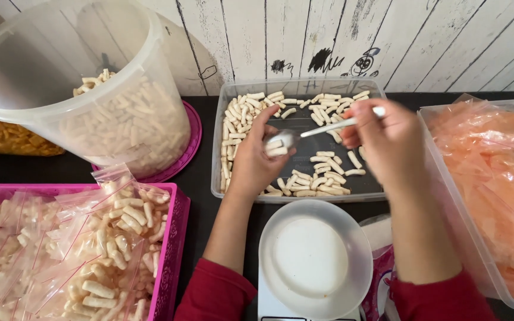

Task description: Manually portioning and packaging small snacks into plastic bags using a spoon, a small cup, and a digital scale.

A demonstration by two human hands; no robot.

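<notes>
A: What is each hand doing?

B: The right hand (388, 139) is closed around the handle of a spoon (322, 129), pinching it near the far end so the bowl reaches out to the left. The left hand (256, 160) sits right at that bowl, fingers curled together against the few snack sticks (276, 147) lying in it, probably to keep them from rolling off.

A: And under the grip?

B: A clear tray (304, 89) with more sticks scattered on its dark bottom, too many to count. Just nearer than the hands stands one white bowl (316, 261), seemingly on a scale.

A: Anything else around?

B: One big clear tub (60, 71) part-full of sticks, far left of the spoon. One pink basket (174, 238) of filled bags below it. Right of the spoon hand, one bin (447, 178) of orange bags.
</notes>
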